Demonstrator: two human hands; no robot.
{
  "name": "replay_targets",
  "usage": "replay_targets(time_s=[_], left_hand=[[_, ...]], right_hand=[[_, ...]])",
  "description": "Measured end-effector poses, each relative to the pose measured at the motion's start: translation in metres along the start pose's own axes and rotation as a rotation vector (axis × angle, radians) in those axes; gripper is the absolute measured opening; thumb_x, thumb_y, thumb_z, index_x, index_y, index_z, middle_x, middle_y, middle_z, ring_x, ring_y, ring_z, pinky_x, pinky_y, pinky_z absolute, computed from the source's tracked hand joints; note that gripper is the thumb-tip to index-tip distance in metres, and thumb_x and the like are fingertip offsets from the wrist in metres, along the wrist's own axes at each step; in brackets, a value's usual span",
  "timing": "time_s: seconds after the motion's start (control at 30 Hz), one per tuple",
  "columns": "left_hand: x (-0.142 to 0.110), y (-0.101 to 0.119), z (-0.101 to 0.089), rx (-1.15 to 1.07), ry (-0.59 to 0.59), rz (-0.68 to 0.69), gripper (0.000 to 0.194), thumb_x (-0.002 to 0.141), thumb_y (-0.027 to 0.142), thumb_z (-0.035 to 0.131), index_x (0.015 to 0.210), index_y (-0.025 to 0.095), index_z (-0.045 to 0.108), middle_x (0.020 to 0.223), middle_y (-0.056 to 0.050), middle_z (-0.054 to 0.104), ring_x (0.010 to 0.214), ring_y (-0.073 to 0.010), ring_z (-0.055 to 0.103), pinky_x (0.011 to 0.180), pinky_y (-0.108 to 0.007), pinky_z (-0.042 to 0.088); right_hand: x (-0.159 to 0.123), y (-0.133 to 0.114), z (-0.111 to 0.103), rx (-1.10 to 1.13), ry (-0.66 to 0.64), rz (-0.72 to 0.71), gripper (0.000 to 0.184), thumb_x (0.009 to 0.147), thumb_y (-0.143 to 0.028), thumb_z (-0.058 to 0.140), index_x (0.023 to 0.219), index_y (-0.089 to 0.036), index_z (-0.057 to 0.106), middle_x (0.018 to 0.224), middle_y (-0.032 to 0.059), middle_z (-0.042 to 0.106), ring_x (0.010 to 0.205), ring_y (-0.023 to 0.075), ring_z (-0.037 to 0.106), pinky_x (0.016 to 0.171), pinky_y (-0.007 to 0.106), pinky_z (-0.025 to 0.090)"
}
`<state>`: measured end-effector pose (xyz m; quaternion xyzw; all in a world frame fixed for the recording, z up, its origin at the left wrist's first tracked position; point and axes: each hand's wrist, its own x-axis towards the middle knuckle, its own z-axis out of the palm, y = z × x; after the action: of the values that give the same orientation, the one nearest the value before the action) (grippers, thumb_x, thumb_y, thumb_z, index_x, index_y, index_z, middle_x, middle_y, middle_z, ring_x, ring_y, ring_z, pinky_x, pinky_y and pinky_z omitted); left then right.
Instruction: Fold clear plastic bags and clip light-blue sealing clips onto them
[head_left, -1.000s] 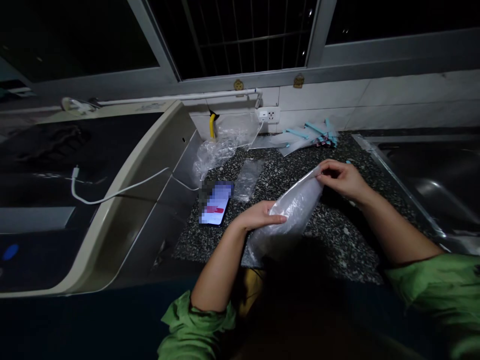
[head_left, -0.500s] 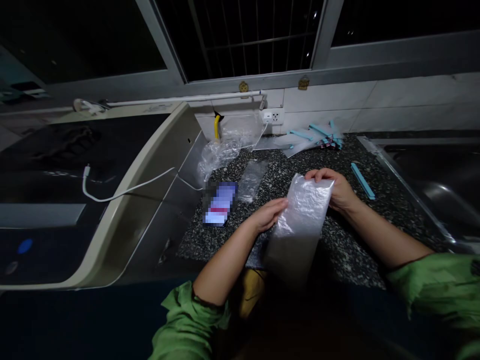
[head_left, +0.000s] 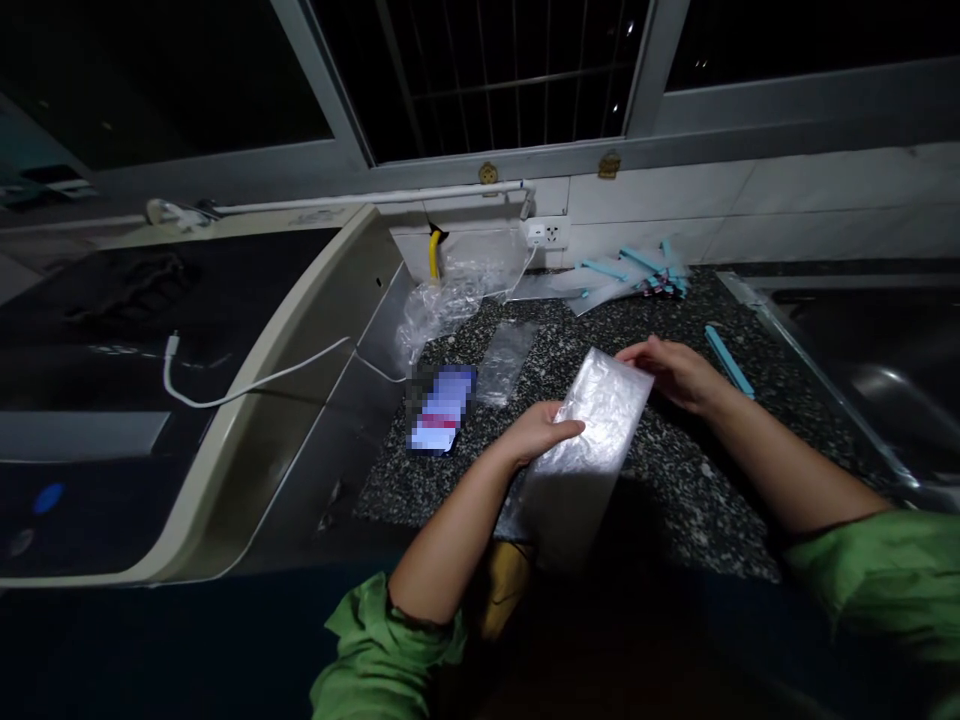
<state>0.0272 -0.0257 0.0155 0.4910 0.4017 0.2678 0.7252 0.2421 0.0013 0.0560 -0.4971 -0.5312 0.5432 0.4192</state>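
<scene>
A clear plastic bag, long, flat and shiny, slants over the counter's front edge, its lower end in shadow. My left hand grips its left side, thumb on top and fingers underneath. By the bag's upper right corner is my right hand, its fingers stretched out at the edge. Whether those fingertips touch the plastic I cannot tell. To the right of that hand lies a light-blue strip. Another clear bag lies flat on the counter, left of the held one.
A phone with a lit, blurred screen lies at left. Crumpled clear plastic and a pile of light-blue strips in clear sleeves sit along the wall. A sink is at right, a stove-like appliance with a white cable at left.
The held bag has shifted slightly left and down. My left thumb now lies over its face, and my right fingers have come away from its top face to the corner.
</scene>
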Motion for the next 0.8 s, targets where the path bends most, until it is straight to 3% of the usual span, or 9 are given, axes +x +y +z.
replay_targets(time_s=[0.17, 0.37, 0.53, 0.63, 0.8], left_hand=[[0.002, -0.002, 0.001, 0.096, -0.007, -0.012, 0.034, 0.052, 0.037, 0.071, 0.071, 0.011, 0.059, 0.059, 0.003, 0.056, 0.054, -0.0091, 0.046, 0.055, -0.02, 0.032], [0.002, -0.002, 0.001, 0.135, -0.023, 0.061, 0.046, 0.054, 0.048, 0.069, 0.078, 0.01, 0.06, 0.064, 0.002, 0.056, 0.059, -0.0099, 0.046, 0.058, -0.021, 0.033], [0.008, -0.001, 0.001, 0.186, 0.158, 0.255, 0.045, 0.065, 0.054, 0.059, 0.079, 0.011, 0.062, 0.067, 0.001, 0.056, 0.066, -0.0104, 0.045, 0.062, -0.021, 0.033], [0.012, -0.002, 0.002, 0.254, 0.215, 0.246, 0.041, 0.067, 0.051, 0.057, 0.075, 0.011, 0.063, 0.063, 0.002, 0.054, 0.064, -0.0101, 0.044, 0.061, -0.021, 0.032], [0.015, -0.006, 0.004, 0.312, 0.172, 0.221, 0.042, 0.066, 0.053, 0.057, 0.069, 0.012, 0.061, 0.056, 0.004, 0.049, 0.058, -0.0088, 0.04, 0.057, -0.021, 0.03]], right_hand=[[-0.003, 0.002, 0.002, -0.239, 0.018, -0.043, 0.035, 0.048, -0.046, 0.075, 0.06, -0.017, 0.059, 0.051, -0.0029, 0.055, 0.048, 0.0096, 0.046, 0.048, 0.024, 0.035], [-0.005, 0.004, 0.006, -0.299, -0.001, -0.143, 0.032, 0.055, -0.047, 0.069, 0.062, -0.017, 0.059, 0.051, -0.0032, 0.053, 0.048, 0.0092, 0.045, 0.046, 0.023, 0.032], [-0.007, 0.011, 0.019, -0.311, -0.113, -0.105, 0.035, 0.056, -0.049, 0.068, 0.063, -0.016, 0.058, 0.051, -0.0037, 0.051, 0.049, 0.0089, 0.044, 0.048, 0.022, 0.032], [-0.007, 0.014, 0.027, -0.294, -0.157, -0.079, 0.036, 0.057, -0.05, 0.068, 0.063, -0.016, 0.058, 0.053, -0.0032, 0.052, 0.05, 0.009, 0.045, 0.048, 0.022, 0.032], [-0.006, 0.014, 0.035, -0.304, -0.204, -0.048, 0.039, 0.057, -0.052, 0.068, 0.066, -0.015, 0.061, 0.057, -0.0011, 0.056, 0.052, 0.0099, 0.047, 0.048, 0.022, 0.034]])
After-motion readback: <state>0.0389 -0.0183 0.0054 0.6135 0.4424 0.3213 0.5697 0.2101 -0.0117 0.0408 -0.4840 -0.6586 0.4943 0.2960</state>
